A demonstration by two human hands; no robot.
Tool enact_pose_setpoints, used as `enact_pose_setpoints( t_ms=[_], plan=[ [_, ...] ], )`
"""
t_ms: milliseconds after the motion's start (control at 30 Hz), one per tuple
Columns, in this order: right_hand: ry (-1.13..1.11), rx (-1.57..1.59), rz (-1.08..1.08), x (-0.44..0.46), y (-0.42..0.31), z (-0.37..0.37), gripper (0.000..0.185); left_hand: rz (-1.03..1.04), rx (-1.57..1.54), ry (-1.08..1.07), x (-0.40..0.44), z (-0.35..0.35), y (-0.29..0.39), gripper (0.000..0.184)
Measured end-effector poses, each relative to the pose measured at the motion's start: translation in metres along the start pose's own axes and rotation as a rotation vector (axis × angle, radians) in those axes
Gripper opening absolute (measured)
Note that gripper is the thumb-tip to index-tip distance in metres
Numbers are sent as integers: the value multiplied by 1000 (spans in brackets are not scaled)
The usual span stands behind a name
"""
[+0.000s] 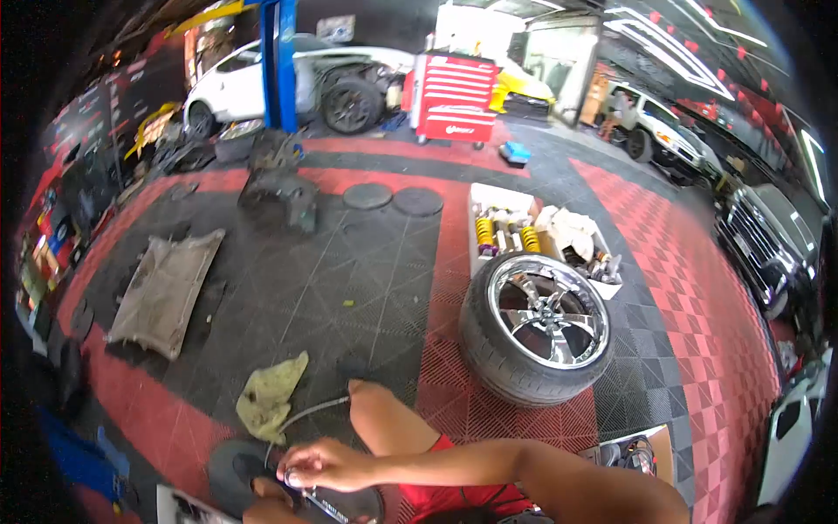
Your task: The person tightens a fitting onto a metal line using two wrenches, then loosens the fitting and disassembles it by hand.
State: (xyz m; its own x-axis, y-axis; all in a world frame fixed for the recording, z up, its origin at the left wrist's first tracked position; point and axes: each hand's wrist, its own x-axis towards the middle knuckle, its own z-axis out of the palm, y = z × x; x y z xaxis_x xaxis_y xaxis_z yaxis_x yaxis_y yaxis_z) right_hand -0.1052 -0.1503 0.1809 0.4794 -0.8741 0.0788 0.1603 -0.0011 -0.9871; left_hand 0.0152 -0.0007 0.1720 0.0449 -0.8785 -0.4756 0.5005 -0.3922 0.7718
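Observation:
Near the bottom of the view, my right hand [327,465] is closed around the round end of a dark tool [325,506] with pale lettering on its shaft. My left hand [269,491] is beside it, low and partly hidden by the right hand and the tool; its fingers are hard to make out. A thin grey hose [316,408] curves from near my knee down towards the hands. Just above them a yellowish-green cloth [272,395] lies on the floor. A dark round object [229,472] sits beside and beneath the hands.
A chrome wheel with tire [548,314] lies right of centre, before a box of yellow coilovers [502,196]. A grey panel [166,293] lies left. Farther back are a red tool chest [456,96], a blue lift post [279,70], cars and a person [614,112].

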Motion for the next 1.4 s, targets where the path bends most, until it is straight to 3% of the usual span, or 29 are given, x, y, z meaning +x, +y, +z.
enact_pose_setpoints(
  t_ms=[33,67,100,200,267,400,433,533,667,933,1000,1067,1233,1300,1400],
  plan=[
    [13,-32,-46,-1,3,-2,30,-13,7,-10,-2,1,4,17],
    [1,-166,-88,-3,-2,-8,30,-53,-87,247,-6,20,11,14],
    [-92,-261,-88,1,-8,-18,28,-25,-49,-1,4,-16,-6,12],
    [-417,-371,-111,11,-37,-42,24,33,134,-118,10,-46,-16,27],
    [-512,-377,-104,18,-42,-46,20,37,-65,-166,9,-57,-16,14],
    [-203,-205,-202,14,-17,-21,20,64,-218,-120,10,-43,-11,7],
    [-125,1,-99,12,-14,-10,19,56,-237,-109,10,-38,-7,2],
    [22,240,-69,13,-7,6,19,17,-247,-65,13,-20,5,6],
    [175,175,-16,10,9,16,20,34,-325,-77,18,-24,0,6],
    [87,72,93,12,-10,17,18,10,-341,-123,19,-35,-4,5],
    [92,135,76,16,-9,22,18,37,-367,-148,19,-36,-3,5],
    [221,1,70,18,-18,26,12,52,-350,-144,19,-41,-1,5],
    [196,-110,97,16,-21,23,14,34,-393,-127,19,-50,0,5],
    [10,-126,135,16,-20,16,19,55,-391,-102,19,-50,-6,5],
    [21,-98,135,15,-19,22,21,75,-396,-93,18,-45,-7,5]
  ],
)
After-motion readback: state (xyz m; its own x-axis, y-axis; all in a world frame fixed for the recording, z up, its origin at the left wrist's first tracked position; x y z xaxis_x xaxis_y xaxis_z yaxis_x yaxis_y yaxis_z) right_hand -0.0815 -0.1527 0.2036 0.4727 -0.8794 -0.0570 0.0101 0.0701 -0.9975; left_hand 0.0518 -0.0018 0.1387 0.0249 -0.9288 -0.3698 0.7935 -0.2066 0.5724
